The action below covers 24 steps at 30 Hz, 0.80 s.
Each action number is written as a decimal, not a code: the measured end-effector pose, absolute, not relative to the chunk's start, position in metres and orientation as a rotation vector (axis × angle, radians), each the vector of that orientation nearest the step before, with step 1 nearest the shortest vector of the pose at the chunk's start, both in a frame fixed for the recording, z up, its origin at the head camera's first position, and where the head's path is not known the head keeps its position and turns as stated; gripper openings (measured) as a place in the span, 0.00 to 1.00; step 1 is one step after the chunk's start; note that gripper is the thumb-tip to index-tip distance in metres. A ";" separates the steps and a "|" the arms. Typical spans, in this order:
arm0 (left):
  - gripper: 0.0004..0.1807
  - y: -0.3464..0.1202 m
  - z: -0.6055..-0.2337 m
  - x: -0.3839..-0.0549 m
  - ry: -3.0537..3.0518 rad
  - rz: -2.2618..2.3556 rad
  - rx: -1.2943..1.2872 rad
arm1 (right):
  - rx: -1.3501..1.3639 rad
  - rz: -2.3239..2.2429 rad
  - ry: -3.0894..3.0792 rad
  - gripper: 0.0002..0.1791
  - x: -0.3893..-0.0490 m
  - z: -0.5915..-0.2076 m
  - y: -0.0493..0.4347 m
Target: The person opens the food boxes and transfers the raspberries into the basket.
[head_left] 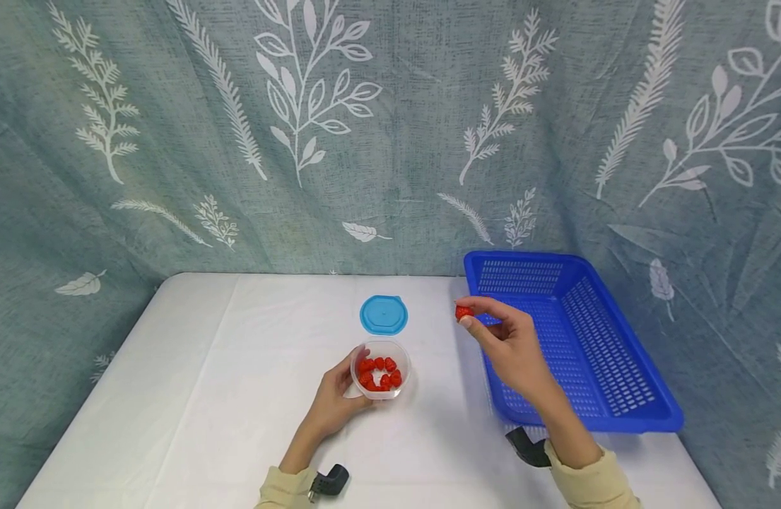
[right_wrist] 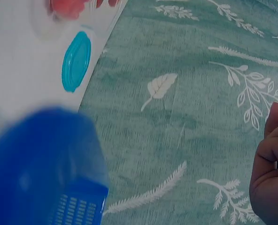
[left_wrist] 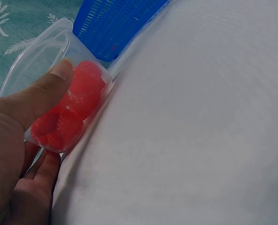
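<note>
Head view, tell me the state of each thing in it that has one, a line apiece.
Tub: lidless, partly filled
Red pieces: loose inside the tub
Held piece: pinched, in the air
Lid: off, lying on the table
Basket: upright, on the table
Left hand: holding the tub
Right hand: pinching the held piece
</note>
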State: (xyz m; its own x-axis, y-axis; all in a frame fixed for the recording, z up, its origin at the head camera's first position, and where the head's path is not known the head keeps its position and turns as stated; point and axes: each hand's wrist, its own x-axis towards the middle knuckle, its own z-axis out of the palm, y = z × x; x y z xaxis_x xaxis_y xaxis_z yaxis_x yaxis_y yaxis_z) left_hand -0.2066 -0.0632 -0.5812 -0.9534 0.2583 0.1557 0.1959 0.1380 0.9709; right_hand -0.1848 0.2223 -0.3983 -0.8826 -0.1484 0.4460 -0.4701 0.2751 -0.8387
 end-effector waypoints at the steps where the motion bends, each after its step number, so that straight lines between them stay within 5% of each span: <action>1: 0.51 -0.063 -0.581 -0.207 2.324 1.984 0.466 | 0.559 1.640 -2.274 0.14 -0.186 -0.397 0.226; 24: 0.50 -0.065 -0.583 -0.207 2.298 1.982 0.477 | 0.348 1.275 -2.490 0.17 -0.270 -0.406 0.311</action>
State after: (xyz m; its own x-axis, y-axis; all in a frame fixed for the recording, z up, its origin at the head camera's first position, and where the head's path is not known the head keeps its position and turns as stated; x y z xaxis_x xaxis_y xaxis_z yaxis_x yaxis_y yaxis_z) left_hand -0.2074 -0.0647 -0.5826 -0.9495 0.2767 0.1480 0.1869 0.1201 0.9750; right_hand -0.2705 0.3109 -0.4058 -0.9187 -0.0689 0.3890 -0.3559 0.5718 -0.7392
